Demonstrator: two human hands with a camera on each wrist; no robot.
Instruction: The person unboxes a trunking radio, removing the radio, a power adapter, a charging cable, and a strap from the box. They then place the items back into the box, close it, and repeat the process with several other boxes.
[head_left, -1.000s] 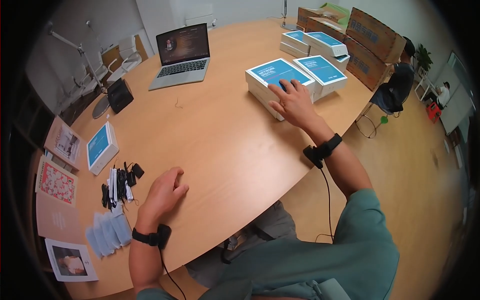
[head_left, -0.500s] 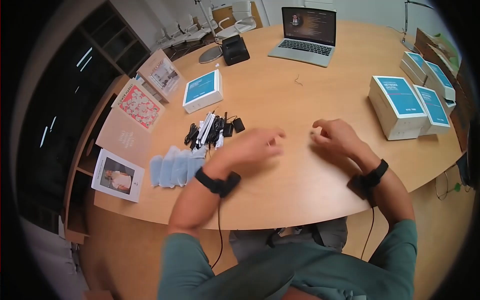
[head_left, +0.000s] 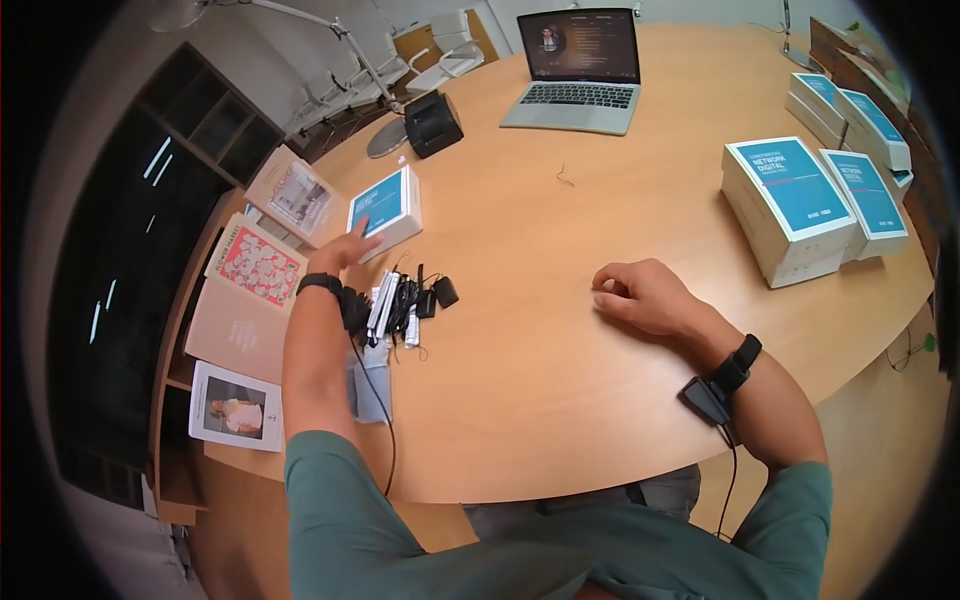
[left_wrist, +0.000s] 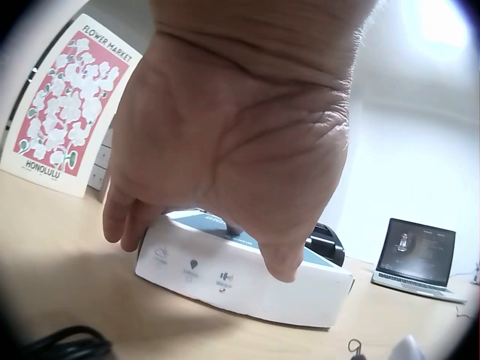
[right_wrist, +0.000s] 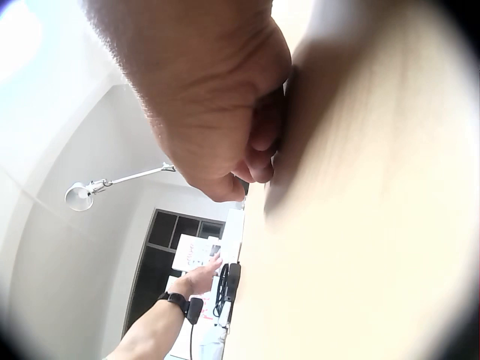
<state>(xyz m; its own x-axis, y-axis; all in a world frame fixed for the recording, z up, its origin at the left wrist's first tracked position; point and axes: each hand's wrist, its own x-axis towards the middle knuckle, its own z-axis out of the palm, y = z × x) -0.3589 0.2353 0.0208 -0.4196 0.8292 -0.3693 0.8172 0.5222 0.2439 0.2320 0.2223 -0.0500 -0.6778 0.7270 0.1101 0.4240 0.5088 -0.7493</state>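
Observation:
At the left of the table, my left hand [head_left: 343, 252] reaches over a white box with a blue top [head_left: 385, 203]. In the left wrist view its thumb overlaps the near side of the box [left_wrist: 217, 283], while other fingers extend down past the left end; the fingers look extended, not curled. My right hand [head_left: 650, 295] rests on the table at centre right with loosely curled fingers and holds nothing. Just nearer than the left box lies a bundle of black and white cables with adapters [head_left: 400, 305]. Pale blue packets [head_left: 370, 390] lie partly hidden behind my left forearm.
Several more blue-topped white boxes [head_left: 790, 195] are grouped at the right. A laptop [head_left: 575, 97] stands open at the back, with a black device [head_left: 434, 125] left of it. Prints and books, including a flower print [head_left: 258, 264], line the left edge. A lamp base [head_left: 387, 139] stands behind.
My right hand left the boxes at the right and came back to the table in front of me. My left hand moved across the table to the single box at the left. The head view turned left.

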